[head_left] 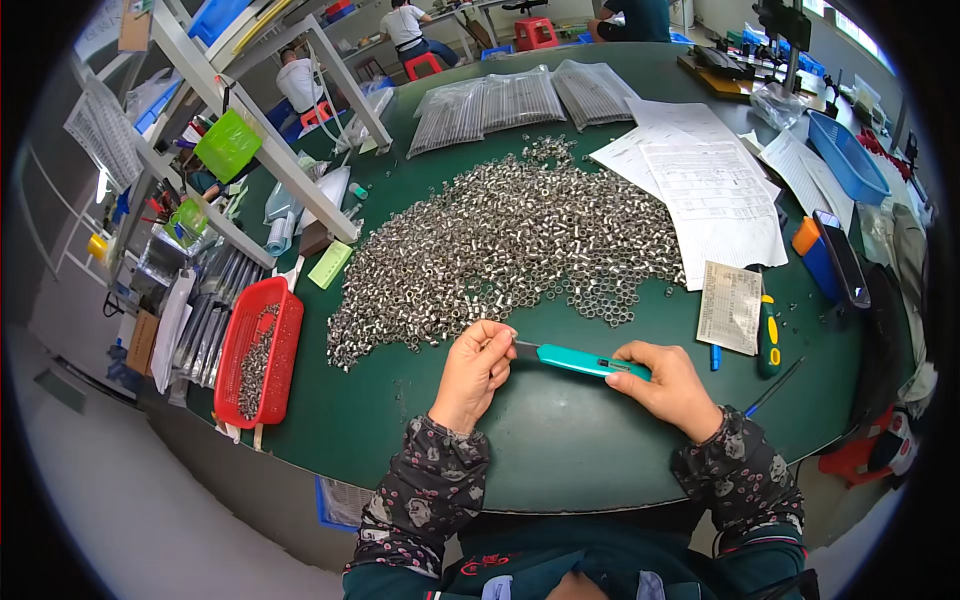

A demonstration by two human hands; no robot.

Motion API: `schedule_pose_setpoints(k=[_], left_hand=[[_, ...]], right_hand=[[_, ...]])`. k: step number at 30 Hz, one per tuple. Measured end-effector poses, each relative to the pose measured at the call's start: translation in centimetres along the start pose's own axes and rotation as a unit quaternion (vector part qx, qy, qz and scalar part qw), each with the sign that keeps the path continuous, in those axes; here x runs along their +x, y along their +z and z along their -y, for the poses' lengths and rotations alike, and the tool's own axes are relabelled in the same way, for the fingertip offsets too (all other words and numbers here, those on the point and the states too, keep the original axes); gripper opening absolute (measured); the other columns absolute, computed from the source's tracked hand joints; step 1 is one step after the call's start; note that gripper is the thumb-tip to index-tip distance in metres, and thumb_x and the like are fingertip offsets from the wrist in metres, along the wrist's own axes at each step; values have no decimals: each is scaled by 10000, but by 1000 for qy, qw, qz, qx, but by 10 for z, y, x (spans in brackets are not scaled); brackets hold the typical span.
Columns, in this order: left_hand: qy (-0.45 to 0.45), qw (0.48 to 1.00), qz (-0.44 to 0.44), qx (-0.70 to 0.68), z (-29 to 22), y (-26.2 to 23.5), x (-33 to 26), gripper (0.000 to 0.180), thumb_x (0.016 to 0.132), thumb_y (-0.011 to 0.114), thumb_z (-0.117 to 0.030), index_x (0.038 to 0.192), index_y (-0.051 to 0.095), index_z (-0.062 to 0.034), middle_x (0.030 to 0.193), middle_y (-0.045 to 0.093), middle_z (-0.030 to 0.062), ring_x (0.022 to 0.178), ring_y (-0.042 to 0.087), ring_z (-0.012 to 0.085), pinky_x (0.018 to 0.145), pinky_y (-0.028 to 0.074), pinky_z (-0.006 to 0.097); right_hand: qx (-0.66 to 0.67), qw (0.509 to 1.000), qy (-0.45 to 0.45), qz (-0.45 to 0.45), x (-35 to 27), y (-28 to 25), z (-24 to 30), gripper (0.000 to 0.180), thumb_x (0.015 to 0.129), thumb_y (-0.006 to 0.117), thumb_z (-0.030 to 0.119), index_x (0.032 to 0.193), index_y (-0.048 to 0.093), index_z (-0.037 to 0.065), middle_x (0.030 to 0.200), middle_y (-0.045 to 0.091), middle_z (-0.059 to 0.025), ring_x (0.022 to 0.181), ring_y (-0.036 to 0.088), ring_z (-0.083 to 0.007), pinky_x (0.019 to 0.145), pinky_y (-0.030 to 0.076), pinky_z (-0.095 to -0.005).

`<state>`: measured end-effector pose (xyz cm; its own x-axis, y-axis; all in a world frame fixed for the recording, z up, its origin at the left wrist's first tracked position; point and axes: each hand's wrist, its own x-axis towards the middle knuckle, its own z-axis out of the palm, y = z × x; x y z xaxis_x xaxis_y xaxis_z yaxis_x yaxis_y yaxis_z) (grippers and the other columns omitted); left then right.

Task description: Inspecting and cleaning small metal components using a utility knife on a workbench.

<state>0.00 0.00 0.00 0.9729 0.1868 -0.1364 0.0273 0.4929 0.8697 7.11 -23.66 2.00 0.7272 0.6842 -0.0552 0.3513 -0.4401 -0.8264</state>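
Floral sleeves [430,490] reach in from the lower edge over a green table [570,450], where a red basket [284,355] of small metal parts stands far left and a broad heap of rings [500,240] spreads beyond the hands. Left hand [472,370] has thumb and forefinger pinched together at the blade tip of the teal cutter [575,360], anything between them too small to tell; the cutter spans both hands, its handle end gripped by the closed thumb and fingers of the right hand [665,380]. Farther right lie papers [715,215], a card [730,308] and a screwdriver [768,335].
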Motion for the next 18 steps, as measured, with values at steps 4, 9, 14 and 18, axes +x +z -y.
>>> schedule_pose_setpoints(k=[4,9,14,18], left_hand=[[-21,999,-36,-3,3,-1,0,95,866,496,-133,857,521,-42,690,508,20,477,349,21,358,247,145],[-14,996,-64,-65,1,-3,0,115,882,468,-152,877,503,-43,729,516,34,480,345,22,363,250,144],[5,999,-25,-30,-1,-2,0,128,886,455,-139,932,510,-33,796,526,51,506,350,32,378,263,142],[13,999,-26,-24,-2,2,1,119,879,458,-109,954,510,-33,811,528,48,509,349,31,386,272,143]], right_hand=[[-112,964,-163,-179,-5,8,6,259,699,660,211,875,567,47,705,570,-108,578,548,-271,512,417,-348],[-75,944,-178,-266,-4,2,6,246,694,666,184,845,553,26,711,566,-113,589,552,-276,512,422,-340],[-69,962,-159,-212,-3,4,5,244,703,651,201,848,559,28,729,576,-124,616,563,-292,533,433,-348],[-50,973,-124,-188,-1,4,1,258,704,648,233,846,565,35,721,579,-129,620,564,-296,544,434,-356]])
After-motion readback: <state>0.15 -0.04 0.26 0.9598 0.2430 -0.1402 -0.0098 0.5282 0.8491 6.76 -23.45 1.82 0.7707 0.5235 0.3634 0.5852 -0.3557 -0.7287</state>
